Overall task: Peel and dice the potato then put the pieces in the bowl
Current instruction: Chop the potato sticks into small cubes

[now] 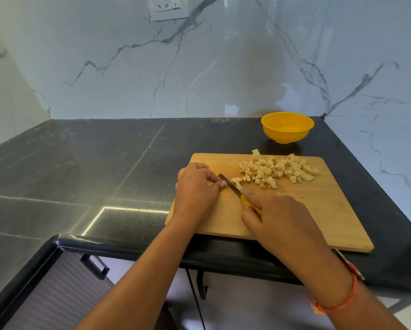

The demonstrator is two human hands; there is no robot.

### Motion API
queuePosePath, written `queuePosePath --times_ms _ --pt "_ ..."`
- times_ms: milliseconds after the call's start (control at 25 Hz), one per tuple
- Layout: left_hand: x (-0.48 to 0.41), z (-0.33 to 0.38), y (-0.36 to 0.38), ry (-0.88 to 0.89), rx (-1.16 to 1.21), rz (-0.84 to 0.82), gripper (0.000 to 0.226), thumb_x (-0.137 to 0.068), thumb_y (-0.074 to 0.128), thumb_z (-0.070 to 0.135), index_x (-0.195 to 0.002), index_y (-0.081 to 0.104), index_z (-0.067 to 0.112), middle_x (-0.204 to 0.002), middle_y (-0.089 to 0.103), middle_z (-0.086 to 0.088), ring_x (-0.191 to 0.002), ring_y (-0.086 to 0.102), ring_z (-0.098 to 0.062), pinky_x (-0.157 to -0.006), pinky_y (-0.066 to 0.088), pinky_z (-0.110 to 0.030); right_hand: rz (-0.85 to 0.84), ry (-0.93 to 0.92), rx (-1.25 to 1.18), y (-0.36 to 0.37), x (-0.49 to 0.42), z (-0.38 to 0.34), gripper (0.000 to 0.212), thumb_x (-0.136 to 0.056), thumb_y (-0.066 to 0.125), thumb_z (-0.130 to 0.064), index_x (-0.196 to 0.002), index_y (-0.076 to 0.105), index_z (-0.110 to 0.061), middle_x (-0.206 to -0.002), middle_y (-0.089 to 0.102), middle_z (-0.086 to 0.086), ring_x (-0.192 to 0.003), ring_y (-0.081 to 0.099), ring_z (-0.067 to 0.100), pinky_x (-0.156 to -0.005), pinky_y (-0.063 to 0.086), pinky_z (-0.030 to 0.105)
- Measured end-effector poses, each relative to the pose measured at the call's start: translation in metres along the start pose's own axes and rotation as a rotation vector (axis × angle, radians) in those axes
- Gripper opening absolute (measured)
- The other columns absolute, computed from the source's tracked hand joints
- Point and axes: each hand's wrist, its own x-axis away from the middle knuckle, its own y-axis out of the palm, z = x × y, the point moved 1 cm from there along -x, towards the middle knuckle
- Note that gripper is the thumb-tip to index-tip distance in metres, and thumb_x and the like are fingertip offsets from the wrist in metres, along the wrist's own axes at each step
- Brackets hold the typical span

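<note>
1. Laid flat on a dark stone countertop (pixel 104 167), close to its front edge: a wooden cutting board (pixel 319 210).
2. Pinning a small pale stub of potato (pixel 223 184) to the board's left part with the left hand (pixel 196 186); fingers curled down, tips pressed together on the stub; most of it hidden beneath them.
3. Gripping a knife (pixel 229 185) by its yellow handle in the right hand (pixel 273 217); fingers wrapped round the handle, forefinger stretched along its top toward the blade; blade pointing away and leftward, edge down on the board, just right of the left fingertips.
4. Just beside the blade on its right: a few cut cubes (pixel 236 180); farther on, toward the board's far right corner, a loose heap of diced potato (pixel 278 169), pale and skinless, spread over the wood.
5. Beyond the board's far edge, near it but apart: a yellow bowl (pixel 287 134), upright on the countertop.
6. Round the right wrist: an orange thread band (pixel 350 296); behind the countertop, a grey-veined marble wall (pixel 223 67) with a white socket plate (pixel 167 7) at the top edge of view.
</note>
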Motion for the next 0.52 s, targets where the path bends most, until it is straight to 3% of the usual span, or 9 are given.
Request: queuePosePath --times_ms 280,400,520 --pt "0.000 0.001 0.001 0.013 -0.014 0.024 0.005 -0.084 0.076 0.036 -0.084 0.072 0.033 -0.119 0.056 0.013 -0.119 0.042 -0.009 -0.101 0.036 -0.035 -0.007 0.016 0.148 -0.015 0.024 0.012 0.050 -0.095 0.034 -0.047 -0.145 0.032 -0.052 -0.067 0.050 -0.014 -0.061 0.048 0.005 -0.056 0.046 0.022" --pt "0.001 0.002 0.001 0.021 -0.029 0.020 0.007 -0.084 0.075 0.039 -0.084 0.070 0.034 -0.117 0.053 0.014 -0.115 0.038 -0.007 -0.100 0.035 -0.034 0.034 0.025 0.248 -0.021 0.033 0.014 0.051 -0.093 0.034 -0.045 -0.144 0.037 -0.050 -0.064 0.045 -0.012 -0.057 0.043 0.004 -0.048 0.035 0.019" --pt "0.001 0.002 0.001 0.030 -0.065 -0.018 0.006 -0.087 0.072 0.040 -0.090 0.073 0.035 -0.121 0.052 0.012 -0.122 0.039 -0.011 -0.103 0.034 -0.038 0.084 0.060 0.257 -0.024 0.035 0.012 0.047 -0.092 0.048 -0.039 -0.139 0.048 -0.045 -0.057 0.041 -0.011 -0.050 0.039 0.005 -0.043 0.026 0.018"
